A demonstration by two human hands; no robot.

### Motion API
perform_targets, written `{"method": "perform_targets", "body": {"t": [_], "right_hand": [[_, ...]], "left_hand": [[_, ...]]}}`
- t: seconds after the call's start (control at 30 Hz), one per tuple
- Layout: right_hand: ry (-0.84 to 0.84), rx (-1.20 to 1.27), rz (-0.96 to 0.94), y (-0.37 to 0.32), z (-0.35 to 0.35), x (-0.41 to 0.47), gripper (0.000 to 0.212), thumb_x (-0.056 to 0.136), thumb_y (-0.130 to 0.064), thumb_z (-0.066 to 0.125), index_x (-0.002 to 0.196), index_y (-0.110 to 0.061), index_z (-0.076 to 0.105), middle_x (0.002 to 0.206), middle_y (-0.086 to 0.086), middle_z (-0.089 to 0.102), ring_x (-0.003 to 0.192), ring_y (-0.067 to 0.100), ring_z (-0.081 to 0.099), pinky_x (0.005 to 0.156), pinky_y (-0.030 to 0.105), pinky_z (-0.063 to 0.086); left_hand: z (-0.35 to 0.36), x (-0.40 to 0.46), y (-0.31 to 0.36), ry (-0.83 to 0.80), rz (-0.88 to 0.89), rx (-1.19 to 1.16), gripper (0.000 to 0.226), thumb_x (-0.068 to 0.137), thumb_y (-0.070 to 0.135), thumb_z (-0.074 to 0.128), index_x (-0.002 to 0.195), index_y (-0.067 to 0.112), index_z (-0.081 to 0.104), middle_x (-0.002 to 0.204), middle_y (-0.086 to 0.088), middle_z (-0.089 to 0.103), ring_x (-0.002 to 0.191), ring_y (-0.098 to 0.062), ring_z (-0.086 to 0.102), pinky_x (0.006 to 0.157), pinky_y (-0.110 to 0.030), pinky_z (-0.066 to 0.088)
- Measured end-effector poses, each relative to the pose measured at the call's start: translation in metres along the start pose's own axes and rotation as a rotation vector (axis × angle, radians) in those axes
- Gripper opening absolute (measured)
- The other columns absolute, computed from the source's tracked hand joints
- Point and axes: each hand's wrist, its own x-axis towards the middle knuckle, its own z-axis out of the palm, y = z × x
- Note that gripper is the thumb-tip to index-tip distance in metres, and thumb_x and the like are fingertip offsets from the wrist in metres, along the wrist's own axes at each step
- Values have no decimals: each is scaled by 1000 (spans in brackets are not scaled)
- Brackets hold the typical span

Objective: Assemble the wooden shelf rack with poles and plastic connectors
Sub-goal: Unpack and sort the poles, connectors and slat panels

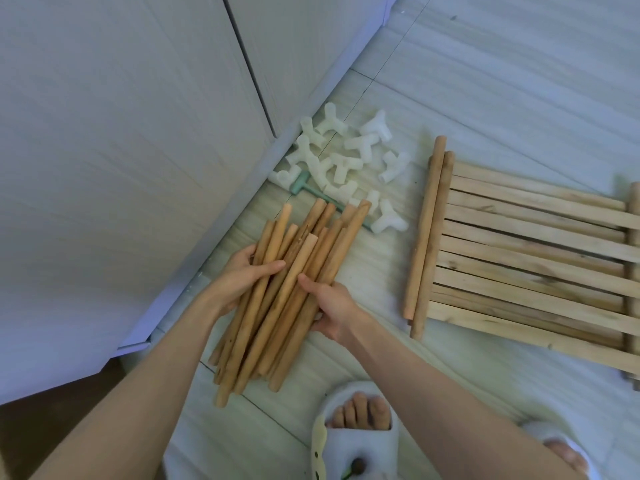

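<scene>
A bundle of several short wooden poles (277,292) is held between both hands above the floor. My left hand (242,275) grips the bundle from the left, thumb laid across the top poles. My right hand (329,306) holds it from the right, thumb on top and fingers underneath. Beyond the bundle lies a heap of several white plastic connectors (346,157). To the right, stacked slatted wooden shelf panels (533,258) lie flat, with two longer poles (426,237) along their left edge.
A pale green plastic mallet (304,188) lies among the connectors, its handle partly hidden by the poles. White cabinet doors (121,168) rise on the left. My feet in white slippers (356,441) stand at the bottom on the light tiled floor (485,81).
</scene>
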Motion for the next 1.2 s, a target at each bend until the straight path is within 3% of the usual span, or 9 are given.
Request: {"method": "perform_targets", "body": {"t": [0.13,0.33,0.43,0.53,0.67,0.83,0.97,1.03,1.2], "right_hand": [[115,-107,-78,3,2,2,32,97,-18,50,125,-5,50,119,13,63,107,26,61,89,43,52],[280,-164,-59,4,-1,2,28,94,-21,55,119,-8,57,116,11,64,105,27,61,91,47,51],[277,-163,-23,2,-6,-3,24,95,-20,54,114,-6,56,97,6,63,79,17,61,59,37,54],[266,-167,-11,1,-9,-6,23,95,-19,53,114,-6,51,87,3,57,67,10,53,46,30,46],[247,-221,0,1,-11,-5,29,95,-20,54,120,-6,50,101,6,58,74,12,54,56,34,51],[255,-271,-3,3,-15,-3,28,95,-23,54,118,-8,48,88,0,54,74,11,52,73,39,52],[249,-288,-13,2,-15,-4,29,95,-23,53,120,-8,49,105,7,59,85,17,56,72,39,52],[249,-293,-12,2,-14,-5,30,95,-23,52,121,-8,48,113,9,59,92,20,56,74,39,53],[235,-300,-7,0,-16,-6,24,96,-22,51,116,-10,47,104,5,58,80,14,55,66,35,52]], "left_hand": [[10,3,-1,109,202,317,62,83,15,70,136,19,38,117,6,55,100,-6,57,83,-16,44],[22,1,-10,173,498,649,73,85,5,62,146,17,24,145,-2,36,131,-12,33,108,-25,25],[25,0,-15,255,583,702,57,82,1,64,133,9,40,132,-12,42,125,-22,39,106,-23,27],[25,-1,-18,296,533,689,43,81,4,67,119,2,47,129,-14,43,122,-22,42,100,-15,26],[20,-1,-14,330,434,562,25,87,13,64,110,6,59,130,-1,45,121,-10,40,101,-16,25],[-4,-13,-4,399,302,298,20,94,2,48,102,16,60,110,-2,60,106,-14,54,91,-23,41],[-16,-19,-5,337,283,410,17,92,4,53,99,17,62,111,-5,60,106,-16,54,87,-17,39],[-14,-20,-9,307,293,568,12,88,14,63,100,15,64,119,-9,54,112,-20,50,93,-23,37],[-1,-19,-19,375,259,918,39,81,34,70,110,11,58,129,-7,41,120,-26,40,95,-42,41]]}}
